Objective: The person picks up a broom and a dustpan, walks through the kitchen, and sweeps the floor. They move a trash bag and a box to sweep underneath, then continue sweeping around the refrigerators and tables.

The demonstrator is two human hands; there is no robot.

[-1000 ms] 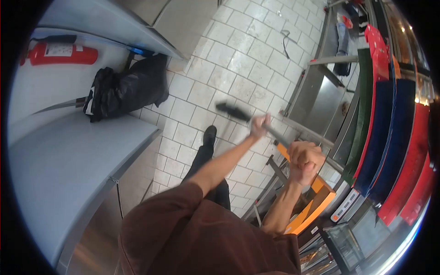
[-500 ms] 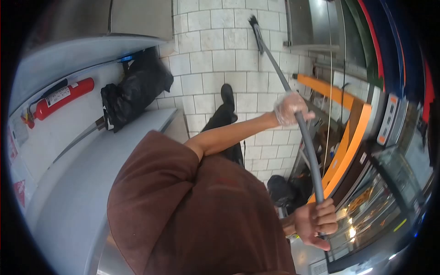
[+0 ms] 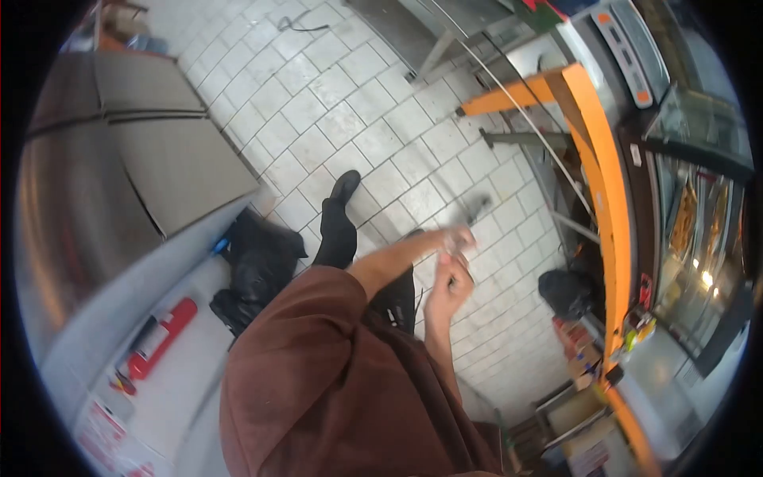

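Note:
A long grey pole with a dark floor head (image 3: 477, 207) points down and away from me, so steeply that its shaft hardly shows. The head is blurred against the tiles just beyond my hands. My left hand (image 3: 458, 238), in a thin clear glove and smeared by motion, is closed around the pole. Close below it is my right hand (image 3: 448, 288), bare and curled into a fist on the upper end. Both hands are in front of my brown shirt (image 3: 318, 381), at the right of my black shoe (image 3: 346, 187).
White floor tiles (image 3: 318, 147) lie ahead. On the left are steel cabinets (image 3: 171, 167), black bags (image 3: 262, 258) and a red fire extinguisher (image 3: 161, 338). An orange frame (image 3: 596, 151) and a glass display case (image 3: 699, 238) stand right, with a black bag (image 3: 566, 292) below. A dark strap (image 3: 302, 24) lies far ahead.
My hands have come together, the right moving up and left to the left one. The pole has swung from stretched far ahead to pointing steeply down, its head nearer. My view has turned.

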